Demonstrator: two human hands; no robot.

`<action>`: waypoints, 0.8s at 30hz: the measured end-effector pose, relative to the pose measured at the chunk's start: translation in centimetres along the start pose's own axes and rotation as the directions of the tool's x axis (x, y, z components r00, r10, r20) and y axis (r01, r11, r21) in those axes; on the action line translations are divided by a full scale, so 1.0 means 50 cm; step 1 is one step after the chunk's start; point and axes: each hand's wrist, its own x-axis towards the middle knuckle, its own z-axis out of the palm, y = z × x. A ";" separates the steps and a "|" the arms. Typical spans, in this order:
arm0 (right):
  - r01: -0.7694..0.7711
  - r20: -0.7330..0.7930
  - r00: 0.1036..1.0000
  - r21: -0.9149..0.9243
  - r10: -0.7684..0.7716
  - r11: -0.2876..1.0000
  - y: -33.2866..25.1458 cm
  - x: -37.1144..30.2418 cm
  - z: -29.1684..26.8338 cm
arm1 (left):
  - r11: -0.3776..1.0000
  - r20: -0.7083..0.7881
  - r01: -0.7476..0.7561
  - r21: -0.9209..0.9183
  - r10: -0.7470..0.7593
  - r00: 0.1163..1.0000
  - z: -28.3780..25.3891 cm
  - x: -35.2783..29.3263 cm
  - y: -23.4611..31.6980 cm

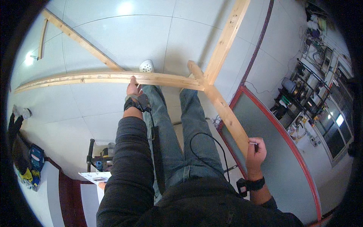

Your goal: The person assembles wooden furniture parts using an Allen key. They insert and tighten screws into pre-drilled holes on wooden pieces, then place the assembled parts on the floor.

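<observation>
A long pale wooden beam [102, 77] runs sideways in front of my legs. My left hand [134, 90] is at its near side, fingers curled against it. From the beam's right end a flat wooden board [227, 117] slants toward me, and another beam [227, 41] stretches away from the same joint. At the board's near end is my right hand [256, 155], closed, with a small whitish tip [253, 143] showing at its fingers. What that tip belongs to is too small to make out. Both wrists wear black straps.
A thinner wooden strip [81, 39] angles off the beam at the far left. To the right stands a grey panel with a red frame [280, 125]. Cluttered shelves [298, 90] line the right wall. A black cable [206, 134] loops over my lap.
</observation>
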 end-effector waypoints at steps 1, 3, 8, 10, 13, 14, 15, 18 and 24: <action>0.020 -0.012 1.000 0.019 -0.020 1.000 0.000 -0.001 -0.001 | 0.989 -0.040 0.008 -0.150 -0.014 0.999 0.002 0.012 -0.001; 0.041 -0.008 0.999 0.042 -0.041 0.998 0.002 -0.001 -0.003 | 0.968 -0.035 0.005 -0.250 -0.014 0.999 0.002 0.031 0.014; 0.065 0.021 0.998 0.028 -0.066 0.997 0.012 -0.004 -0.008 | 0.843 -0.061 -0.225 -0.489 0.224 0.973 0.003 0.027 0.058; 0.086 0.036 0.995 0.045 -0.088 0.995 0.013 -0.005 -0.010 | 0.677 -0.114 -0.272 -0.684 0.270 0.956 -0.005 0.024 0.073; 0.080 0.065 0.995 0.021 -0.082 0.997 0.012 -0.005 -0.015 | 0.584 -0.153 -0.246 -0.773 0.205 0.967 -0.021 0.041 0.083; 0.084 0.079 0.993 0.003 -0.084 0.996 0.011 -0.006 -0.016 | 0.627 -0.121 -0.282 -0.727 0.286 0.950 -0.024 0.056 0.086; 0.077 0.080 0.994 -0.008 -0.076 0.997 0.010 -0.007 -0.018 | 0.659 -0.120 -0.339 -0.671 0.354 0.927 -0.031 0.069 0.088; 0.061 0.102 0.993 -0.049 -0.056 0.997 0.009 -0.011 -0.019 | 0.777 -0.216 -0.436 -0.454 0.379 0.900 -0.045 0.103 0.086; -0.047 0.018 0.999 -0.022 0.047 0.999 0.029 -0.007 -0.046 | 0.694 0.029 -0.268 -0.668 0.383 0.923 -0.024 0.087 0.079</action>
